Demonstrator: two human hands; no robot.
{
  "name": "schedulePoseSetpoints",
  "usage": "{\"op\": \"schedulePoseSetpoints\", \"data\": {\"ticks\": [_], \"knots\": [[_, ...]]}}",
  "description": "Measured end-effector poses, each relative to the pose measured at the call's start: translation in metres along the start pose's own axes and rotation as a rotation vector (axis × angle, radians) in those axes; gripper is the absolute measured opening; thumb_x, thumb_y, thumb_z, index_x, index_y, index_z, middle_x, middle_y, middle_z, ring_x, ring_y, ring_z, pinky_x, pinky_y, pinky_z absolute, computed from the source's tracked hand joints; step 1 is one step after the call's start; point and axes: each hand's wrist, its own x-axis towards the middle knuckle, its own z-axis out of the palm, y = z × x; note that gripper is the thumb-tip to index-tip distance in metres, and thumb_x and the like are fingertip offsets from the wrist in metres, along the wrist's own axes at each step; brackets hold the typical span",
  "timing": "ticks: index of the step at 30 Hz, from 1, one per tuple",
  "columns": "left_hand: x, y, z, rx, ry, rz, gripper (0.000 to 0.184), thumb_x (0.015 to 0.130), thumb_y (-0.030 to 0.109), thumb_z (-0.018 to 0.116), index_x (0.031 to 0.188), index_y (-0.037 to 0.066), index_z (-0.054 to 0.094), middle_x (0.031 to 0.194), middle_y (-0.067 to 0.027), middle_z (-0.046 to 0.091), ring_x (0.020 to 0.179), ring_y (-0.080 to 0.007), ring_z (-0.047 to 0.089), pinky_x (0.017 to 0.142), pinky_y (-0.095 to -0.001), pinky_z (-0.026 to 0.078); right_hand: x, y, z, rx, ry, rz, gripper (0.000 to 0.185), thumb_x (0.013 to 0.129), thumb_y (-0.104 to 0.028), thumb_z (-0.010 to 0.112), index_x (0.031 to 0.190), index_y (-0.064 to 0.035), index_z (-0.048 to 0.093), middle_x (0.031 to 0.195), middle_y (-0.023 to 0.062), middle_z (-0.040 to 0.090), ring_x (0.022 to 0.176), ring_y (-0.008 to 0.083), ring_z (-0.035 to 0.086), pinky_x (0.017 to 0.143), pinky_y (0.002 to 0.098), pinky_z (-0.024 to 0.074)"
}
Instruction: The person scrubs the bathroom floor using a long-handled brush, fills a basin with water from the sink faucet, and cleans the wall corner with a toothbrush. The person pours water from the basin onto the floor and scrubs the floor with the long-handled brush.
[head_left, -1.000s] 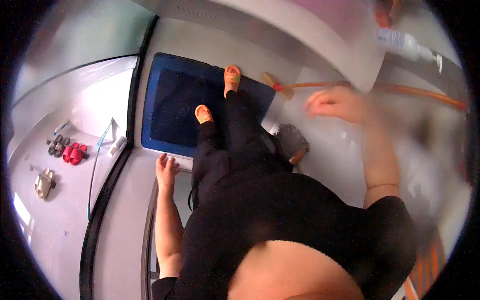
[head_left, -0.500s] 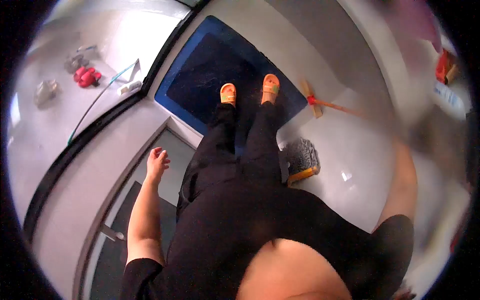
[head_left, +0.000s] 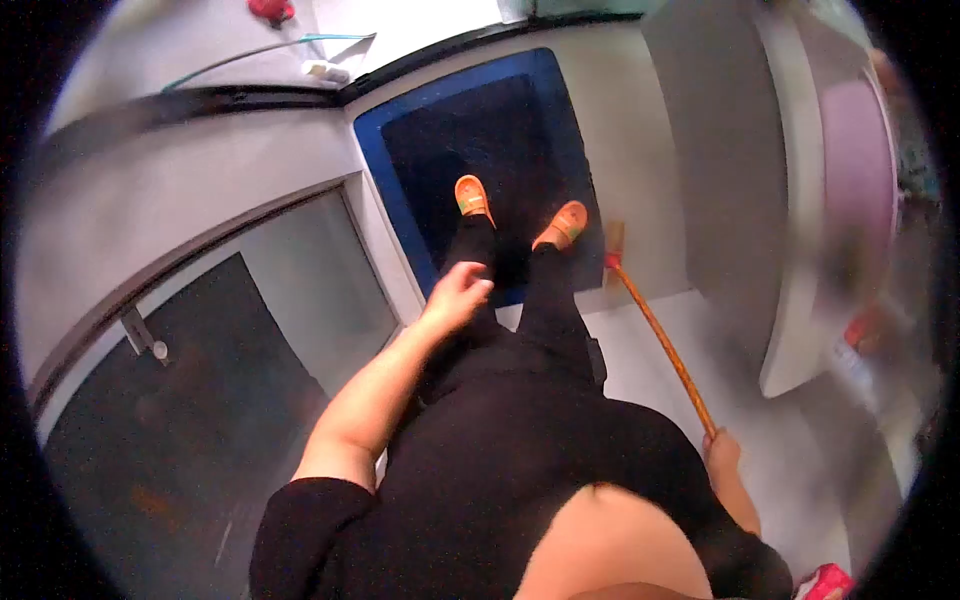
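My right hand (head_left: pixel 722 452) is wrapped round the upper end of a long orange-brown stick (head_left: pixel 665 340). The stick slants down to a red joint and a pale wooden crosspiece (head_left: pixel 615 243) beside the blue mat's right edge. My left hand (head_left: pixel 460 292) is held in front of my left thigh, with its fingers loosely curled and apart and nothing in it. Both feet, in orange slippers (head_left: pixel 471 196), stand on the dark blue mat (head_left: pixel 550 80).
A dark door with a handle (head_left: pixel 148 338) is at the left. Beyond the black sill (head_left: pixel 450 45) lie a thin green-blue rod (head_left: pixel 240 56) and a red slipper (head_left: pixel 270 10). A white-edged counter (head_left: pixel 793 330) juts out at the right.
My right hand has closed on the stick, which now slants toward me. My left hand has moved right, in front of my leg. The view has turned, and the grey brush is out of sight.
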Motion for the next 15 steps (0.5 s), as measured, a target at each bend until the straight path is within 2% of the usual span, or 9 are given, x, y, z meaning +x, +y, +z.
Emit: {"op": "schedulePoseSetpoints", "data": {"ticks": [3, 5, 7, 10, 11, 12, 13, 15], "knots": [[0.015, 0.013, 0.025, -0.189, -0.141, 0.002, 0.037, 0.076, 0.02, 0.056, 0.106, 0.002, 0.047, 0.082, -0.0081, 0.056, 0.068, -0.014, 0.056, 0.061, -0.027, 0.046, -0.028, -0.066, -0.061, -0.027, 0.035, 0.028, 0.018, 0.071, -0.021, 0.057, 0.076, -0.0032, 0.054, 0.066, 0.0191, 0.056, 0.062, 0.0355, 0.055, 0.056, 0.0433, 0.0431], [0.03, 0.026, 0.041, -0.205, -0.29, -0.073, 0.041, 0.075, 0.026, 0.057, 0.106, 0.002, 0.047, 0.083, -0.008, 0.057, 0.067, -0.0134, 0.056, 0.058, -0.0265, 0.046, -0.03, -0.103, -0.105, -0.085, 0.04, 0.035, 0.019, 0.072, -0.021, 0.056, 0.076, -0.0031, 0.054, 0.065, 0.0196, 0.056, 0.061, 0.0362, 0.055, 0.056, 0.0436, 0.0429], [0.056, 0.023, 0.056, -0.215, -0.479, -0.099, 0.048, 0.076, 0.037, 0.055, 0.109, 0.004, 0.044, 0.094, -0.0076, 0.053, 0.073, -0.0132, 0.054, 0.057, -0.0265, 0.045, -0.023, -0.14, -0.137, 0.088, 0.086, -0.147, 0.02, 0.073, -0.021, 0.055, 0.079, -0.0012, 0.054, 0.065, 0.0214, 0.055, 0.062, 0.0371, 0.055, 0.056, 0.0437, 0.0427], [0.084, 0.017, 0.069, -0.262, -0.516, -0.18, 0.059, 0.072, 0.049, 0.055, 0.105, 0.001, 0.045, 0.094, -0.0091, 0.052, 0.072, -0.0138, 0.054, 0.055, -0.0256, 0.045, -0.002, -0.261, -0.186, 0.032, 0.025, -0.197, 0.022, 0.072, -0.019, 0.055, 0.082, 0.0008, 0.052, 0.067, 0.0224, 0.055, 0.065, 0.0381, 0.055, 0.058, 0.0425, 0.0435], [0.087, 0.028, 0.059, -0.314, -0.509, -0.219, 0.06, 0.072, 0.052, 0.055, 0.102, 0.001, 0.046, 0.093, -0.0093, 0.052, 0.072, -0.014, 0.054, 0.054, -0.0252, 0.044, 0.011, -0.31, -0.205, 0.013, 0.022, -0.302, 0.023, 0.072, -0.02, 0.055, 0.083, 0.0005, 0.053, 0.069, 0.0222, 0.056, 0.067, 0.0378, 0.055, 0.059, 0.0419, 0.0437], [0.111, 0.031, 0.059, -0.573, -0.451, -0.247, 0.055, 0.071, 0.052, 0.056, 0.094, 0.003, 0.048, 0.086, -0.0084, 0.052, 0.07, -0.0147, 0.053, 0.053, -0.0246, 0.043, 0.038, -0.352, -0.211, -0.003, 0.017, -0.414, 0.024, 0.072, -0.021, 0.055, 0.083, 0.0002, 0.053, 0.071, 0.022, 0.056, 0.068, 0.0374, 0.055, 0.061, 0.0413, 0.0439], [0.131, 0.028, 0.051, -0.871, -0.505, -0.232, 0.047, 0.073, 0.049, 0.055, 0.085, 0.004, 0.047, 0.076, -0.008, 0.053, 0.065, -0.016, 0.053, 0.052, -0.0273, 0.044, 0.056, -0.392, -0.217, 0.075, -0.119, -0.317, 0.025, 0.072, -0.023, 0.055, 0.082, -0.0007, 0.053, 0.075, 0.0205, 0.057, 0.072, 0.0361, 0.055, 0.063, 0.0405, 0.0436], [0.158, 0.04, 0.026, -1.242, -0.228, -0.159, 0.036, 0.08, 0.039, 0.05, 0.08, 0.003, 0.047, 0.068, -0.0087, 0.053, 0.059, -0.0193, 0.053, 0.052, -0.0322, 0.046, 0.075, -0.465, -0.241, -0.001, -0.249, -0.366, 0.024, 0.072, -0.024, 0.056, 0.083, -0.002, 0.051, 0.078, 0.0191, 0.057, 0.075, 0.0351, 0.055, 0.065, 0.0406, 0.0433]]}}
